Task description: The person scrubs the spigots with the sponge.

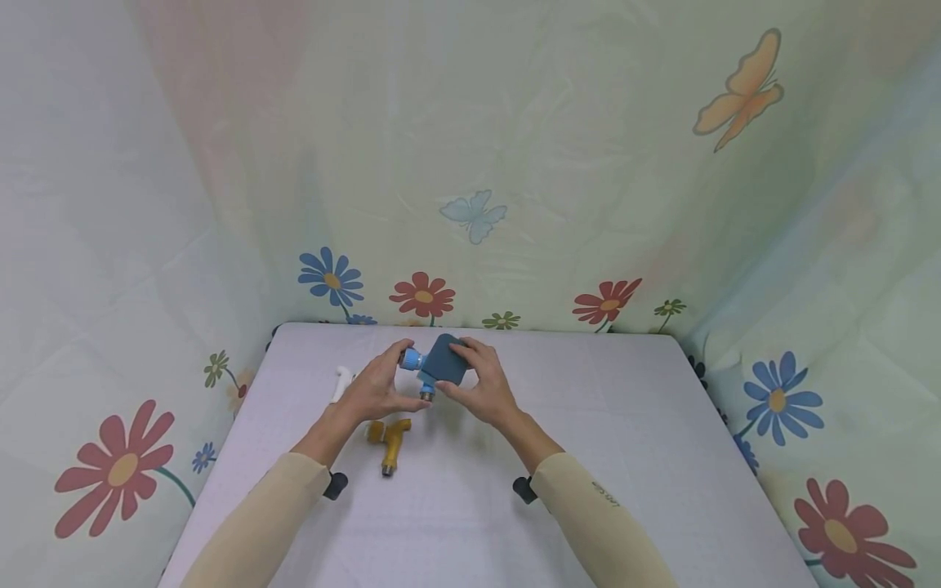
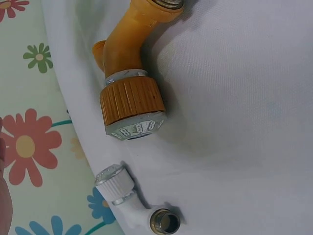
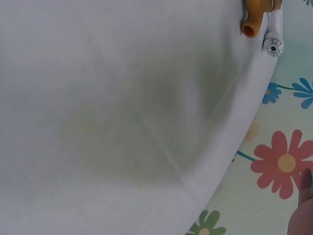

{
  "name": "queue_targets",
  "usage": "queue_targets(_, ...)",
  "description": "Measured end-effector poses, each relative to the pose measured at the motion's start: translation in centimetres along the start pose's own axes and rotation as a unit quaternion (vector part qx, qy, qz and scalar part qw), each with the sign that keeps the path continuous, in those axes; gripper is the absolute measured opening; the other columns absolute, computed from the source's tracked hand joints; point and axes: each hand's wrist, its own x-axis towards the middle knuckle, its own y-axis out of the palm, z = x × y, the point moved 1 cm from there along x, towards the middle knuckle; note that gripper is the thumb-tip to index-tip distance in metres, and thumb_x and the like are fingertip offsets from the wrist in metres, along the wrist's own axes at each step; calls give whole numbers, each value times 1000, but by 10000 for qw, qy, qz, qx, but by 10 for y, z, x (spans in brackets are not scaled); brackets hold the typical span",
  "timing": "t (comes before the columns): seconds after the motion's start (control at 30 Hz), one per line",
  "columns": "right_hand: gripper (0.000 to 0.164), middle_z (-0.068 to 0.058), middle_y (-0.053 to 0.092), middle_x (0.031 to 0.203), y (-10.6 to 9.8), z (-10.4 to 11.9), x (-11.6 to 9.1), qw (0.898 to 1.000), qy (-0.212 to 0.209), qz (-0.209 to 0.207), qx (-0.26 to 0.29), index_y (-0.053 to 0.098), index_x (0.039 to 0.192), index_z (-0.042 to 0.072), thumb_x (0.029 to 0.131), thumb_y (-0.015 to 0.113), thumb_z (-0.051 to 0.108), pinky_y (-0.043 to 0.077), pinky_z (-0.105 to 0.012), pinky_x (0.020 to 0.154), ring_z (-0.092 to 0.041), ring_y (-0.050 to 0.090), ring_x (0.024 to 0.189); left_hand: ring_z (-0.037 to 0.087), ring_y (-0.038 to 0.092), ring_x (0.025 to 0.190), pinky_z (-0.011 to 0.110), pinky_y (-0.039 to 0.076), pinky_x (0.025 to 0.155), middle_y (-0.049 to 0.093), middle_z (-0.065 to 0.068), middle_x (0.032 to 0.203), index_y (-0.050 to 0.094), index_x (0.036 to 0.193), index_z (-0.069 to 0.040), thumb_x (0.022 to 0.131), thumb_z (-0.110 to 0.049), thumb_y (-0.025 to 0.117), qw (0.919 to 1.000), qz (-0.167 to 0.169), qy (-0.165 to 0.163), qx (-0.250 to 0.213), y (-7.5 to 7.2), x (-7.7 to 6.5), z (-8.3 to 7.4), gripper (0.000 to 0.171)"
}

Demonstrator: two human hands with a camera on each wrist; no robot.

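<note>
In the head view my left hand (image 1: pixel 373 387) grips a blue plastic tap (image 1: pixel 412 359) between its fingers and thumb. The tap's ribbed knob points left, and its threaded metal end shows near the thumb. My right hand (image 1: pixel 485 387) pinches a flat, dark blue-grey square pad (image 1: pixel 445 359) with rounded corners. This pad overlaps the middle of the tap and hides part of it. Below the left hand, an orange-yellow tap (image 1: pixel 392 445) lies on the table. A white tap (image 1: pixel 342 382) lies behind the left wrist, partly covered by that hand.
Both loose taps lie on the left part of the white-covered table (image 1: pixel 610 425). Behind and beside it hangs a pale curtain (image 1: pixel 573 163) printed with flowers and butterflies. Dark wrist-camera mounts (image 1: pixel 335 486) stick out at both cuffs.
</note>
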Motion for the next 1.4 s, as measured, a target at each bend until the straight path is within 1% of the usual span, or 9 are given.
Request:
queue_targets(0.17, 72, -9, 47, 158, 1, 2, 0, 10000, -50, 5, -44, 58, 148, 18, 86, 84, 43, 55, -51, 108, -32, 44, 140, 32, 54, 138, 57, 49, 112, 54, 9, 152, 33, 158, -19, 71, -51, 95, 10000, -23, 55, -42, -1, -1, 0, 111)
queue_targets(0.4, 72, -10, 48, 157, 0, -2, -1, 9998, -28, -158, -84, 59, 147, 17, 85, 85, 44, 56, -49, 106, -32, 46, 138, 35, 41, 152, 58, 39, 120, 41, 10, 166, 17, 167, -15, 71, -52, 94, 9999, -18, 24, -108, -1, 0, 4, 128)
queue_targets(0.53, 72, -9, 48, 157, 1, -4, -1, 9995, 75, -262, -176, 59, 146, 16, 86, 84, 45, 57, -48, 104, -32, 46, 137, 34, 44, 150, 58, 40, 119, 42, 9, 165, 20, 166, -15, 71, -52, 94, 9999, -34, 18, -162, -1, 0, 4, 125)
queue_targets(0.73, 71, -10, 47, 158, 0, -6, -1, 9987, 211, -406, -220, 58, 147, 16, 86, 83, 44, 56, -50, 106, -33, 45, 140, 32, 50, 145, 57, 44, 117, 50, 9, 159, 25, 164, -17, 72, -50, 94, 9998, -60, 61, -206, -2, 0, 4, 119)
queue_targets(0.9, 71, -6, 46, 159, 2, -4, -1, 9999, 19, -110, -96, 58, 148, 20, 85, 84, 43, 53, -52, 109, -30, 43, 142, 32, 52, 143, 57, 45, 116, 52, 10, 156, 26, 163, -17, 72, -50, 94, 9997, -54, 4, -258, -1, 0, 3, 118)
queue_targets(1.0, 73, -6, 44, 160, 2, -1, -1, 9998, -186, 89, -64, 57, 149, 21, 85, 84, 43, 50, -53, 112, -31, 41, 145, 32, 53, 141, 56, 46, 115, 53, 10, 154, 27, 163, -18, 72, -49, 94, 9996, -23, 8, -288, -1, 0, 3, 117)
queue_targets(1.1, 74, -7, 44, 161, 1, 2, 0, 9992, -360, 195, -7, 56, 149, 20, 85, 84, 43, 49, -55, 113, -32, 41, 146, 31, 55, 138, 55, 47, 114, 54, 10, 152, 28, 161, -18, 72, -49, 94, 9995, 2, 19, -306, -1, 0, 2, 115)
queue_targets(1.23, 74, -8, 45, 161, 0, 3, 1, 9987, -425, 276, 59, 56, 149, 20, 84, 85, 42, 49, -56, 113, -33, 41, 146, 31, 56, 136, 54, 47, 115, 55, 10, 150, 30, 159, -18, 71, -50, 95, 9995, 29, 54, -308, -1, 0, 2, 114)
queue_targets(1.4, 75, -6, 43, 162, 0, 2, 2, 9986, -369, 374, -27, 55, 150, 21, 84, 85, 43, 49, -54, 114, -31, 40, 147, 31, 56, 136, 54, 48, 114, 55, 10, 150, 31, 159, -17, 70, -51, 95, 9996, 9, 127, -268, -1, 0, 1, 114)
